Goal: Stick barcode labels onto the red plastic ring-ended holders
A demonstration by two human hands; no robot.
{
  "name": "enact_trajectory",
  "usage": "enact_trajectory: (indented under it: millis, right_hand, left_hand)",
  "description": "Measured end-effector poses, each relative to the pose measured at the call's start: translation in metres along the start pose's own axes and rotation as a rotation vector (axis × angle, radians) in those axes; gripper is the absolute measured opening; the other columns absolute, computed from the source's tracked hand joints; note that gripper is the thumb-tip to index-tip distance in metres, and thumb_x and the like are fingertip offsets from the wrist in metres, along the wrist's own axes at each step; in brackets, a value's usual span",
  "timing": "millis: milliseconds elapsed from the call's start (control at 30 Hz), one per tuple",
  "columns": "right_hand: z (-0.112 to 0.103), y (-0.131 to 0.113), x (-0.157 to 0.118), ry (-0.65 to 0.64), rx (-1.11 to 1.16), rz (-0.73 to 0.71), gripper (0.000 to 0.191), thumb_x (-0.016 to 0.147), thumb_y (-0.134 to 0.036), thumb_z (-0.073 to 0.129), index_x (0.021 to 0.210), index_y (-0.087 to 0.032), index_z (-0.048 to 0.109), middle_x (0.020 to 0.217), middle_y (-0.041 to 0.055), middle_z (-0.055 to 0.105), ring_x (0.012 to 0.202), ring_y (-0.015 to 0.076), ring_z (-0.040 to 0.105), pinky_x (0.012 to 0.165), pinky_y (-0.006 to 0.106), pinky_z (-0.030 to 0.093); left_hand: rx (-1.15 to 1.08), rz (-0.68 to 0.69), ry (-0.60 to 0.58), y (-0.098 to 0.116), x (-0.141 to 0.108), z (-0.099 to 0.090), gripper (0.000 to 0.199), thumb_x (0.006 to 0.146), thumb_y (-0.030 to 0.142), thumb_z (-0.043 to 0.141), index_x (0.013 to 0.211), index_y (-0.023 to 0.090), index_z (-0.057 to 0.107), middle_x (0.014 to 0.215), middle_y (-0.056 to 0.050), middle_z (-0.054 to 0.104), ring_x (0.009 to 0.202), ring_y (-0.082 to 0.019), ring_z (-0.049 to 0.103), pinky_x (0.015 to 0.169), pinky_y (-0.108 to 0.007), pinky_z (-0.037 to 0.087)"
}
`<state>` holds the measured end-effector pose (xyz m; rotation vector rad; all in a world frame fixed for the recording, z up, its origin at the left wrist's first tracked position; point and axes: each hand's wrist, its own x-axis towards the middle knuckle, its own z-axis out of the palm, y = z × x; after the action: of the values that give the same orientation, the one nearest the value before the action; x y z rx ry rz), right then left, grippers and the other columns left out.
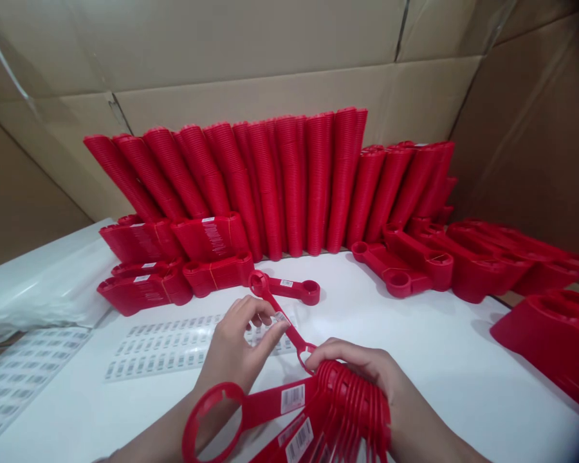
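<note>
Holding, head view, right hand (361,360): fingers wrapped round a fanned bunch of red two-ring plastic links (350,399); forefinger and thumb side by the near ring of the single red link (295,337).
Left hand (236,350): thumb and forefinger narrow, at the small barcode sticker (280,316) on that link's bar; pinching or pressing, cannot tell.
Single red link: tilted above the white table (444,334), between both hands, far ring up and away.
Bunch: low in front, rings bundled in right hand, bars spread leftward, barcode stickers (293,399) showing.
Loose red link (296,289): on table, just beyond left hand, sticker on bar.
Sticker sheet (159,350): flat, left of and partly behind left hand; second sheet (24,379) further left, near clear plastic bags (43,283).
Red stacks: tall row (292,186) by cardboard wall (270,38); banded stacks (212,241) front left; more (405,270) right.
Handling: likely light, smooth, thin plastic, bars slightly bendy; bunch could slide or splay. Best hold: ring rim or bar edges, off the sticker.
</note>
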<state>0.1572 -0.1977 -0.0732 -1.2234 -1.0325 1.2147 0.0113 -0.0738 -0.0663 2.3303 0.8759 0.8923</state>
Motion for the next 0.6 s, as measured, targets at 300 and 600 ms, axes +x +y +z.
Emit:
enact_trajectory:
  millis: [300,600]
  right_hand:
    - [0.001,0.001,0.001,-0.023,0.0,0.014,0.018,0.066,-0.016,0.066,0.083,-0.017,0.061,0.079,0.0014,0.058,0.07,0.0134,0.054,0.063,0.022,0.045]
    - [-0.002,0.012,-0.003,-0.066,-0.035,0.03,0.029,0.065,-0.035,0.07,0.088,-0.019,0.064,0.09,0.0052,0.06,0.074,0.0163,0.058,0.067,0.027,0.048]
  left_hand:
    - [0.07,0.044,-0.034,-0.003,0.0,0.004,0.022,0.083,0.041,0.048,0.079,0.019,0.049,0.071,0.0,0.052,0.068,-0.014,0.048,0.063,-0.028,0.039]
    - [-0.014,-0.072,0.105,-0.024,0.02,-0.018,0.054,0.071,0.044,0.062,0.114,0.023,0.036,0.113,-0.007,0.045,0.096,-0.019,0.051,0.075,-0.033,0.045]
